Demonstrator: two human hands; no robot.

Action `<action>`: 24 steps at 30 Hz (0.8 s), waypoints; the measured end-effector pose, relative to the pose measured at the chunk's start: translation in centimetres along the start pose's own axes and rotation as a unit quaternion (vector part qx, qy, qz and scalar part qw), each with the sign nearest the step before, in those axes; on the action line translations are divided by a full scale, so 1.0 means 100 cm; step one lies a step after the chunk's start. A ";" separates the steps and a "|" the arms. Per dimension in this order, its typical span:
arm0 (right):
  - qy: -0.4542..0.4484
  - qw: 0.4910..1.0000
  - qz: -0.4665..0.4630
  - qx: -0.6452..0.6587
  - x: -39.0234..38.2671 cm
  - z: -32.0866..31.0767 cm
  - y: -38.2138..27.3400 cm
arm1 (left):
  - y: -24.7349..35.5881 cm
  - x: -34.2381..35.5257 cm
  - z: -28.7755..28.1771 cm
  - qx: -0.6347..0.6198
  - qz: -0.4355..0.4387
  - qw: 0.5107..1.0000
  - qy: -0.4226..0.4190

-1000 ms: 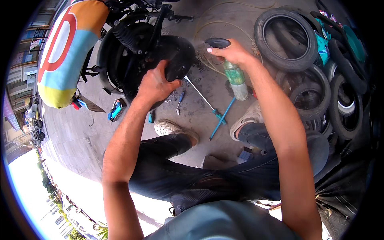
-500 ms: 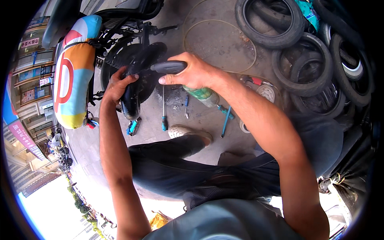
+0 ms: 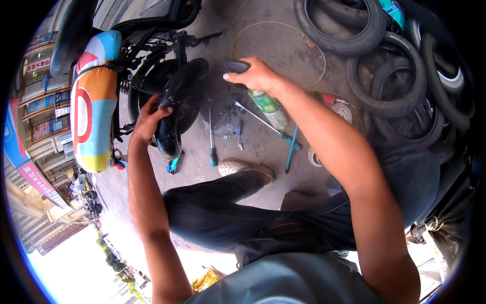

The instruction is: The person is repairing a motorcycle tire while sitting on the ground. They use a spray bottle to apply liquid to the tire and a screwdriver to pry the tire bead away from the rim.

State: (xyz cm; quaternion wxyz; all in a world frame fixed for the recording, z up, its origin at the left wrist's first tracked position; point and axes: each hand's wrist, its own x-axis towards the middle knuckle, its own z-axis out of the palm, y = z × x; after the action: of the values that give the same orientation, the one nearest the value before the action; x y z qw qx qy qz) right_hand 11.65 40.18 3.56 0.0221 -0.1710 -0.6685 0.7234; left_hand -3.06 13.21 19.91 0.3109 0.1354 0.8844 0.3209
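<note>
On the left, my left hand [image 3: 149, 120] is closed round a glossy black inner tube [image 3: 170, 133], its thumb pressed on top. The tube bulges, curves and carries pale specks; it hangs beside a vehicle's dark wheel. My right hand [image 3: 256, 76] is at upper centre, apart from the tube, gripping a black, rounded, handle-like object [image 3: 236, 66]. That object's kind is not clear, as my fingers cover part of it. Below this hand is a green bottle [image 3: 271, 109], its top partly hidden. A long screwdriver [image 3: 212, 147] and a smaller blue-handled tool [image 3: 239, 133] lie on the floor.
Several worn tyres [image 3: 405, 83] are piled at the right. A colourful padded cover [image 3: 96, 106] is on the parked vehicle at the left. A yellowish hose [image 3: 283, 23] loops over the floor, and a teal bar-shaped tool [image 3: 292, 149] lies near my shoe [image 3: 243, 169].
My right hand has moved up and to the right, away from the inner tube, still holding the black object. My left hand keeps its grip on the tube. More of the bottle shows.
</note>
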 end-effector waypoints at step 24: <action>-0.027 0.966 -0.253 0.056 -0.041 0.095 -0.015 | -0.001 0.026 -0.024 -0.155 -0.038 0.986 0.042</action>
State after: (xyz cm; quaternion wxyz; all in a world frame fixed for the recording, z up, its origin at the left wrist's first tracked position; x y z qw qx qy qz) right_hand 12.61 30.15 6.41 0.1957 0.0246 -0.6491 0.7347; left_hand -6.59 13.12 20.09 0.3031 0.0383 0.8406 0.4472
